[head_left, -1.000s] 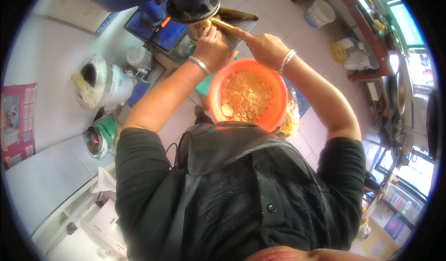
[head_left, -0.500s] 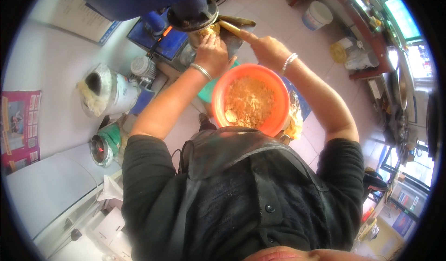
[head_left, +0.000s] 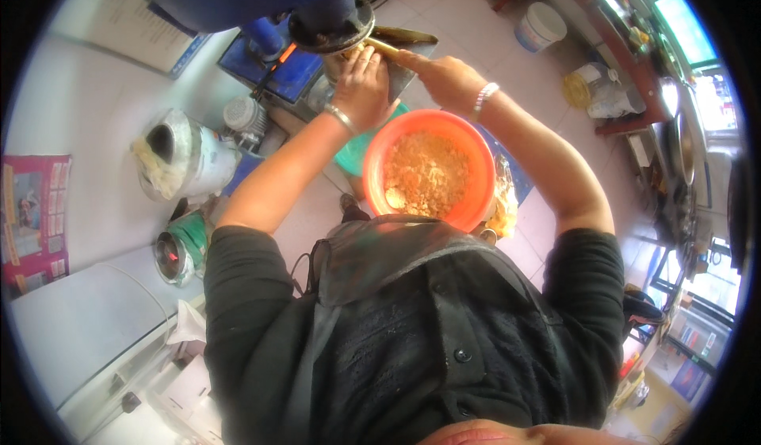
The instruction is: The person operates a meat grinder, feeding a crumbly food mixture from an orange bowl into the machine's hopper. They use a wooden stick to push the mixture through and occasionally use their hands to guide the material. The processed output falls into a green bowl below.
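Your left hand (head_left: 363,87) lies flat, fingers together, on the machine's metal spout (head_left: 400,57) | your right hand (head_left: 444,79) is closed round a yellowish stick (head_left: 380,46) there | orange bowl (head_left: 429,171) of crumbly tan meal sits just below both.

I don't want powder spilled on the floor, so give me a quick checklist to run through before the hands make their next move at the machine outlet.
1. Orange bowl sits below the hands, under the machine outlet: ok.
2. Bowl has room left; the yellow powder lies below its rim: ok.
3. Left hand rests on the outlet: ok.
4. Right hand holds a thin yellowish stick at the outlet: ok.
5. What supports the bowl: cannot tell, hidden by the body.
6. Machine running or stopped: cannot tell.
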`<state>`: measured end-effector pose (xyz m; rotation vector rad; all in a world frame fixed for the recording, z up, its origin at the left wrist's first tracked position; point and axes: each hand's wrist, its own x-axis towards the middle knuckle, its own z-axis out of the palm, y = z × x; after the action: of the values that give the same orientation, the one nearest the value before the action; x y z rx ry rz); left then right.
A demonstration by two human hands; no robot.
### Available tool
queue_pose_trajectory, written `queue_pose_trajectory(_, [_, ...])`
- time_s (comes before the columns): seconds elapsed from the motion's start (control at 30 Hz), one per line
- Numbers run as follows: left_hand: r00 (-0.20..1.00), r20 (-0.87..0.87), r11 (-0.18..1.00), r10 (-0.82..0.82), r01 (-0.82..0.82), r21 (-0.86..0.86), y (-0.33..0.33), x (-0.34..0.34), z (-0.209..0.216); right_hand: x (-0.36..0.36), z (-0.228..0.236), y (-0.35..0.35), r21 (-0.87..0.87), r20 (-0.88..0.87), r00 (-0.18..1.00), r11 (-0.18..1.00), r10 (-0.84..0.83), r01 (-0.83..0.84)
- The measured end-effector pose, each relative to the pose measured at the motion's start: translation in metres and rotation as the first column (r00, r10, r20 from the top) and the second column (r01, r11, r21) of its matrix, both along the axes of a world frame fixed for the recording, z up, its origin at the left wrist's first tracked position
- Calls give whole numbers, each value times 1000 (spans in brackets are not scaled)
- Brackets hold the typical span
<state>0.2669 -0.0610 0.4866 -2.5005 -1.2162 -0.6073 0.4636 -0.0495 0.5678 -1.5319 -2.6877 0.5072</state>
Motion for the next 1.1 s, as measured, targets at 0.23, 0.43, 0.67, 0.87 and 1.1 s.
queue_pose_trajectory(0.23, [997,-66,989,39,-48,-143,-3,-8,6,21,-2,-25,-21,1,1000,999,28,-28])
queue_pose_trajectory(0.43, [996,-74,983,42,-55,-173,2,-4,6,13,-3,-19,1,13,997,997,76,-76])
queue_pose_trajectory(0.67, [996,-72,979,55,-68,-191,5,2,9,11,-18,-12,66,82,993,994,83,-89])
queue_pose_trajectory(0.87, [993,-78,988,86,-96,-123,7,2,3,4,-15,-10,37,39,998,998,55,-56])
queue_pose_trajectory(1.1, [991,-88,972,103,-119,-202,9,0,3,16,-10,-10,33,-129,992,999,-13,18])
